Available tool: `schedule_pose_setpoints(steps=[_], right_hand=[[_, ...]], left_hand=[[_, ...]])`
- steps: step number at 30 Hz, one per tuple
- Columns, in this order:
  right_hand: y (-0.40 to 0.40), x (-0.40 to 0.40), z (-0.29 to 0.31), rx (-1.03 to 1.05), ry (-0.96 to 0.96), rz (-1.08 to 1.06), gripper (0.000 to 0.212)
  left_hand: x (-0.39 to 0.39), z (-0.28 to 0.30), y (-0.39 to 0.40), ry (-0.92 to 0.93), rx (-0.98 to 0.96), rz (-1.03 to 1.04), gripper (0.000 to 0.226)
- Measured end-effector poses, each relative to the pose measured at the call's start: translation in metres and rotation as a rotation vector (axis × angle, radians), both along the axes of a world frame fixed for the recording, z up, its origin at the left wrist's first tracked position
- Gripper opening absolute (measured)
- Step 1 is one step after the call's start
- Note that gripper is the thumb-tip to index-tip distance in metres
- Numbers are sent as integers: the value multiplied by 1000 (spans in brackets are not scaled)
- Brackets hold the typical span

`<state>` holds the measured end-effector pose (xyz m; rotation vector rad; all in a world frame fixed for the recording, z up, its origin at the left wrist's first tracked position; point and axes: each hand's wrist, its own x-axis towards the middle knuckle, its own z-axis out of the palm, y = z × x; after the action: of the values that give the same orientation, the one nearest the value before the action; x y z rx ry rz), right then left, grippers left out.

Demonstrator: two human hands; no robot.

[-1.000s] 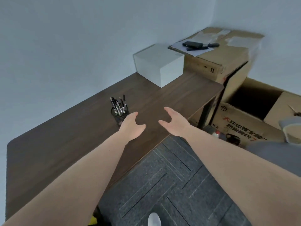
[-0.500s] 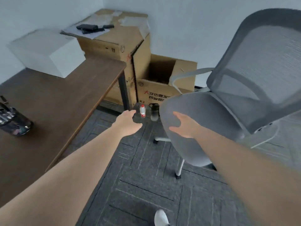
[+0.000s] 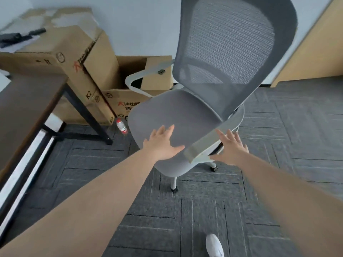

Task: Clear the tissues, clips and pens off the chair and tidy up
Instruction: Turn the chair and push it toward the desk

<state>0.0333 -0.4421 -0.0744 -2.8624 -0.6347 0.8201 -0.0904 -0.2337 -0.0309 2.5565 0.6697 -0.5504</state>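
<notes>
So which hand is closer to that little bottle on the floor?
Left. The left hand is over the seat's front, right of the bottle; the right hand is farther right, by the armrest.

Looked like an office: grey mesh swivel chair (image 3: 213, 101) on castors, dark wooden desk (image 3: 24, 106) on black legs, grey carpet tiles (image 3: 297, 127), stacked cardboard boxes (image 3: 78, 58) against a plain wall.
</notes>
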Motion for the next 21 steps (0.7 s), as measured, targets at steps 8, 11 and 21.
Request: schedule_pose_setpoints(steps=[8, 11, 21], right_hand=[[-66, 113, -25, 20, -60, 66, 109], [-62, 139, -35, -15, -99, 151, 107], [-30, 133, -75, 113, -127, 105, 78]], left_hand=[[87, -43, -93, 54, 30, -90, 94], [102, -61, -108, 74, 59, -112, 93], [101, -94, -107, 59, 270, -200, 67]])
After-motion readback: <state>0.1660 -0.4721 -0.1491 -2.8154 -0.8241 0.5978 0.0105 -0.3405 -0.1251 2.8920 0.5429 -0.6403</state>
